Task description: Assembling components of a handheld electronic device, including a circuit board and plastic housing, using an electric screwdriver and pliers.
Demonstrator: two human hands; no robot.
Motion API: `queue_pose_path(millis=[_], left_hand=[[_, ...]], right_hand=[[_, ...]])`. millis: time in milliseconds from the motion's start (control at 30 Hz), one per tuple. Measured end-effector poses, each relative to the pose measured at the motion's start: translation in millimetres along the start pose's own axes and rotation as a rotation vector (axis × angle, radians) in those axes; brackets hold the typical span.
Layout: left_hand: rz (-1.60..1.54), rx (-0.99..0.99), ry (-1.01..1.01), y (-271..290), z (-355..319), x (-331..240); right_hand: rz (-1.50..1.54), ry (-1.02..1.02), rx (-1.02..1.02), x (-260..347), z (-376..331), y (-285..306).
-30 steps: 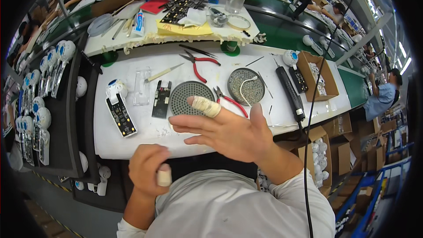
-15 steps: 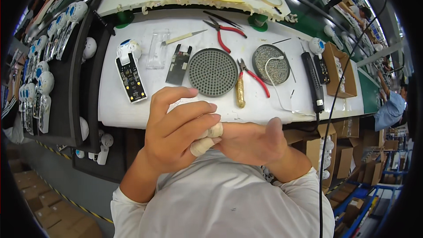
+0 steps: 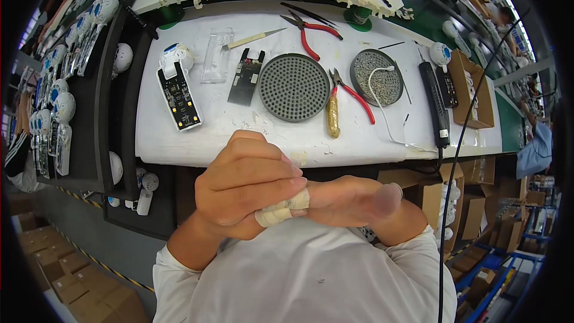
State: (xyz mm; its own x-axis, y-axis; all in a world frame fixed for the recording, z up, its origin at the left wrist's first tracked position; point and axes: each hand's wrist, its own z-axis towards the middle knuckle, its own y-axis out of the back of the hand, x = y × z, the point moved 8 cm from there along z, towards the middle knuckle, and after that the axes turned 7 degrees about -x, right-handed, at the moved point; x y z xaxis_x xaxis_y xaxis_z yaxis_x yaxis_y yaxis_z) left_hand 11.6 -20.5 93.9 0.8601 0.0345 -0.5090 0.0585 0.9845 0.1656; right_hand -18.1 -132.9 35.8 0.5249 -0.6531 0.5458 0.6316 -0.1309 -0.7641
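My left hand [image 3: 248, 182] is folded over the fingers of my right hand [image 3: 350, 200], just in front of the table's near edge. Pale finger tape [image 3: 286, 206] wraps fingers where the hands meet; I cannot tell for certain whose they are. My right palm lies open with its thumb stretched out, while most of its fingers are hidden. Beyond the hands on the table are a round black tray with holes [image 3: 294, 88], a grey plate-like part [image 3: 246, 78] and a white device with an exposed circuit board [image 3: 178, 98]. Neither hand touches these.
Red-handled pliers [image 3: 310, 37], red-handled cutters with one taped grip [image 3: 333, 113], a dish of small metal pieces [image 3: 391, 87], a white cable [image 3: 378, 98] and a black electric screwdriver [image 3: 434, 104] lie on the table. A cardboard box [image 3: 478, 104] stands right. Racked devices [image 3: 60, 107] stand left.
My left hand's fingers, spread before, have come down and closed around my right hand's fingers. The table appears slightly higher in the view.
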Motion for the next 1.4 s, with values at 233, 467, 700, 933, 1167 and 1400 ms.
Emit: queue_pose_path(millis=[233,467,700,933,1167,1400], left_hand=[[-0.036,-0.007,0.04,-4,3,-2],[-0.04,0.016,0.065,-8,6,-3],[-0.041,0.0,0.078,-11,6,-3],[-0.056,0.035,0.183,-15,11,5],[-0.083,0.031,0.265,-18,9,11],[-0.065,0.039,0.238,-17,9,9]], right_hand=[[-0.073,0.031,0.039,2,-1,4],[-0.135,0.062,0.062,4,-2,7],[-0.166,0.075,0.022,10,2,7],[-0.241,0.078,-0.013,8,14,4],[-0.272,0.07,-0.081,14,7,7],[-0.292,0.049,-0.155,11,10,11]])
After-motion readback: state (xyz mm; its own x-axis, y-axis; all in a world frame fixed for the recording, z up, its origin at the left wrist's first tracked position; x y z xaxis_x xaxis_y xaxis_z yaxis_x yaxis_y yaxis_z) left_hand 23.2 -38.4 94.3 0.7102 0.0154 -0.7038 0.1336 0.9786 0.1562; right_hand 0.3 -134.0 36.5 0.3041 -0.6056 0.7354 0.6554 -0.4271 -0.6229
